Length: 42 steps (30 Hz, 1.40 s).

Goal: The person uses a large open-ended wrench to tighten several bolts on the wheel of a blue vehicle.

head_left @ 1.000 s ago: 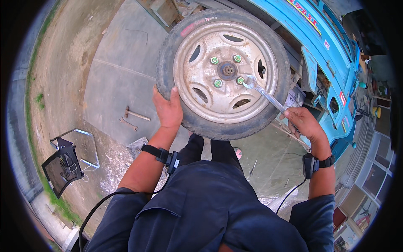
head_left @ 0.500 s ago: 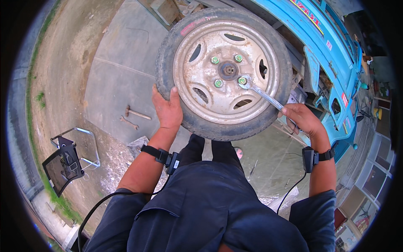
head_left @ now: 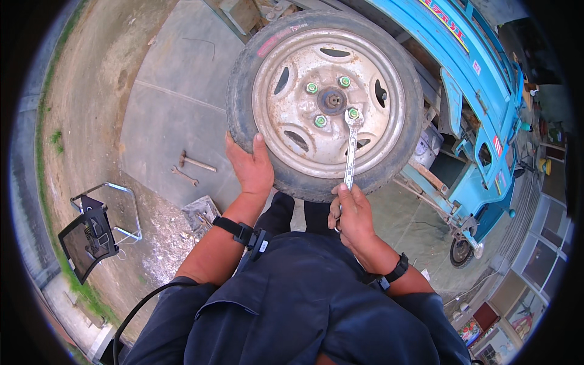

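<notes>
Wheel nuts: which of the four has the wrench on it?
The lower-right nut: the wrench fits around it; the other three nuts have no tool on them.

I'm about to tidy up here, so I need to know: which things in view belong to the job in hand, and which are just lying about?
In the job:
wheel, left hand on its tire
wrench, held in the right hand
green nuts, one at the wrench's end

Apparently just lying about:
hammer on the concrete
second wrench beside it
</notes>
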Each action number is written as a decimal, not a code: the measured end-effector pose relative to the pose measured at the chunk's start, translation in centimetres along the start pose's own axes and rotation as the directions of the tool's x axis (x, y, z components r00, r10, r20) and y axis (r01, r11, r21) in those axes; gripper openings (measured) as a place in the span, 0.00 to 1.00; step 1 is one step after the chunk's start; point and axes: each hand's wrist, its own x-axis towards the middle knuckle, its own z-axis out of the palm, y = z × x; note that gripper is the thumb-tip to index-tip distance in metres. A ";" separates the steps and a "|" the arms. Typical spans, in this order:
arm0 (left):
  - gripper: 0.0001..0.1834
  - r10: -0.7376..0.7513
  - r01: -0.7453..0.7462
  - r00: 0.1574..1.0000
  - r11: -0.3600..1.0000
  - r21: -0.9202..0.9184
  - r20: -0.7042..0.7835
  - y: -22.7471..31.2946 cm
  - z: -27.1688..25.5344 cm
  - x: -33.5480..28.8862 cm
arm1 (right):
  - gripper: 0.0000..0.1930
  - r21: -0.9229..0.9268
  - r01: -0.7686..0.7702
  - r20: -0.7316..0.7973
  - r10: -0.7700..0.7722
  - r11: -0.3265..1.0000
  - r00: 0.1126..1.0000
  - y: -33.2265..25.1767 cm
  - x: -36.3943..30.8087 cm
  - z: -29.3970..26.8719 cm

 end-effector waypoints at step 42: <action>0.46 -0.078 0.078 0.997 0.997 -0.012 0.001 -0.2 0.0 -0.6 | 0.18 -0.405 0.079 0.114 -0.035 0.911 0.993 -5.5 1.4 -11.9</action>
